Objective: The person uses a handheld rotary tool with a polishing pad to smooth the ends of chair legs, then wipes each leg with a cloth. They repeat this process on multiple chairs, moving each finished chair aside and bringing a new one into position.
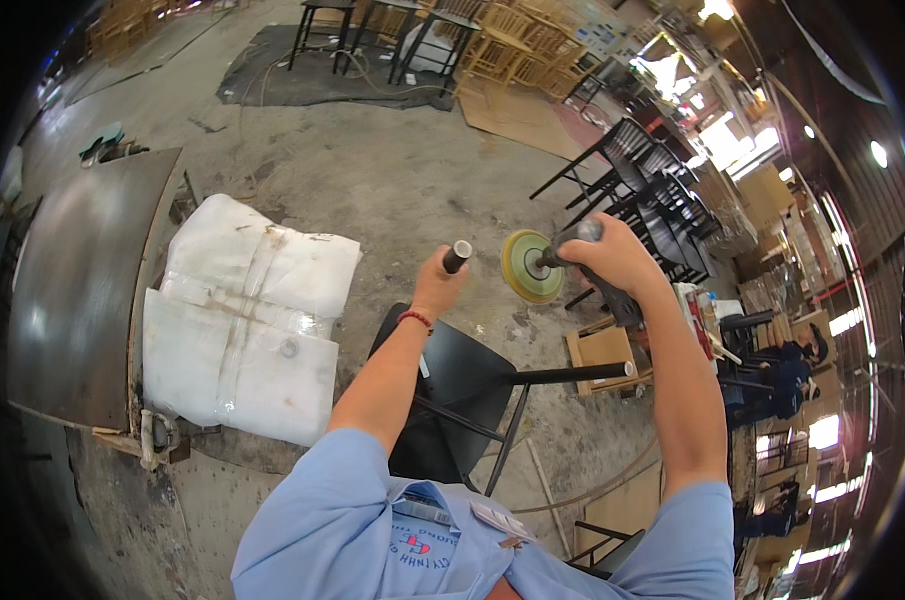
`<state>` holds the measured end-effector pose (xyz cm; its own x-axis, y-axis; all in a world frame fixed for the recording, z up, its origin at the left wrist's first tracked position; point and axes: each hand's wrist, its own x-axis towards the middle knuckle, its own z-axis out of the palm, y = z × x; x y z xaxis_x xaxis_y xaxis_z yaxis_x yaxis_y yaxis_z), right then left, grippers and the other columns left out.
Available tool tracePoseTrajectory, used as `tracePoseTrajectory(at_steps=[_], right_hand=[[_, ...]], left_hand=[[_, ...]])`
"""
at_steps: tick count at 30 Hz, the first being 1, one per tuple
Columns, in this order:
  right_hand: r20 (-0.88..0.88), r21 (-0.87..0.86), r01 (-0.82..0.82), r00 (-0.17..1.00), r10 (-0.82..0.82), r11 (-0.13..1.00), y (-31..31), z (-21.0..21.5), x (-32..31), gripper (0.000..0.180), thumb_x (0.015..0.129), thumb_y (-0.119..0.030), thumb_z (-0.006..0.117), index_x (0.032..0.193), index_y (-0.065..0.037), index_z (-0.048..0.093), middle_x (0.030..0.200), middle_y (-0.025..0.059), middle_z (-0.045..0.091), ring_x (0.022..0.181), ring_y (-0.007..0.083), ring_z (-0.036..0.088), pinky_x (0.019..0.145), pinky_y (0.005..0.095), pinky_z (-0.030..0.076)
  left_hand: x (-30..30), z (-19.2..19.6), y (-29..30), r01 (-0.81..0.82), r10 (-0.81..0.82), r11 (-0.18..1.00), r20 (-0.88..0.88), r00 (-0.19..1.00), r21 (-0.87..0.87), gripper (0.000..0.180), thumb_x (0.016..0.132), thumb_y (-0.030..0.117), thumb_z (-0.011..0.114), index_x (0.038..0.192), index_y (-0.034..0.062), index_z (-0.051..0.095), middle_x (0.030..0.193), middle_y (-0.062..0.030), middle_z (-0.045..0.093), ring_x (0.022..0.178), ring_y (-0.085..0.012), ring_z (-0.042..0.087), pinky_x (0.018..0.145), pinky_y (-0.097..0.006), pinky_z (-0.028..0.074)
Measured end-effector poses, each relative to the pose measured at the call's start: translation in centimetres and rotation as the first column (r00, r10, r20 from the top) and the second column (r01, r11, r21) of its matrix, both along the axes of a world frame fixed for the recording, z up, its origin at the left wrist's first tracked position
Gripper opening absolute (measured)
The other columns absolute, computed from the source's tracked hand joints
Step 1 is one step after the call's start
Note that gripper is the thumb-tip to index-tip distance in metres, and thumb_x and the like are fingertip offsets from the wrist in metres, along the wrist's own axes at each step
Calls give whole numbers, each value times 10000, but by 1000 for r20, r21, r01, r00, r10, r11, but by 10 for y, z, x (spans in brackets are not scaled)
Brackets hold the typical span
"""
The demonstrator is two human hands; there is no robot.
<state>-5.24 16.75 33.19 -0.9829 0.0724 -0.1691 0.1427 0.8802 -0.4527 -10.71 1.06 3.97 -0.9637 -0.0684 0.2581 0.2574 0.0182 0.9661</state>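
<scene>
My left hand [437, 288] is closed around one leg of a black chair [468, 375], just below the leg's pale, bare round end. The chair is tipped over in front of me, and another leg with a pale end points to the right. In my right hand [623, 258] is a dark handheld disc sander [613, 296], the fingers wrapped round its body. Its round yellow-green disc [521, 270] faces the chair leg in my left hand, with a visible gap between them.
At left, a white wrapped pad [253, 320] lies beside a dark flat panel [83, 300]. Black chairs [653, 180] stand at right, above a small wooden crate [601, 355]. A person in dark blue [788, 380] is farther right. Wooden chairs [523, 45] fill the back; a hose [603, 490] crosses the floor.
</scene>
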Motion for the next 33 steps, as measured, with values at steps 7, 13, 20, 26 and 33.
tracePoseTrajectory(at_steps=[7, 13, 20, 26, 33], right_hand=[[-255, -410, 254, 890, -378, 876, 95, 65, 202, 464, 894, -365, 677, 1191, -23, 575, 778, 94, 654, 582, 171, 628, 497, 266, 490], [-251, -941, 54, 549, -797, 333, 130, 46, 448, 658, 968, -608, 448, 1331, -63, 517, 901, 156, 646, 614, 216, 624, 490, 298, 505], [-172, -805, -536, 622, -764, -254, 109, -96, 593, 541, 967, -499, 526, 1325, -92, 515, 1049, 232, 572, 670, 216, 590, 521, 318, 520], [-204, -702, -626, 634, -746, -340, 68, -116, 609, 532, 993, -553, 470, 1293, -119, 543, 1015, 230, 577, 656, 222, 589, 524, 338, 525], [-59, -883, -405, 597, -800, -238, -24, -83, 506, 516, 974, -612, 449, 1199, -164, 572, 895, 163, 592, 584, 174, 530, 462, 271, 442]], left_hand=[[-6, -10, 9, -21, 20, 1000, -26, 999, -12, 244, 803, 173, 710, 983, 57, 594, 874, -157, 643, 799, -317, 620, 752, -392, 495], [27, 7, 21, -267, 291, 932, 67, 954, -243, 389, 797, 115, 654, 1138, -43, 555, 972, -190, 642, 902, -330, 651, 808, -419, 509], [209, -20, 47, 197, -155, 952, 183, 971, -236, 403, 806, 175, 646, 1134, -57, 614, 997, -224, 689, 931, -338, 677, 842, -389, 529], [395, -60, -6, 884, -878, 277, 275, 393, -377, 297, 861, 251, 622, 1036, 19, 678, 997, -161, 699, 913, -291, 669, 818, -390, 522], [449, -127, -211, 907, -538, 58, 752, 380, -417, 407, 837, 372, 641, 1103, 75, 720, 1082, -149, 715, 1021, -289, 666, 894, -393, 520]])
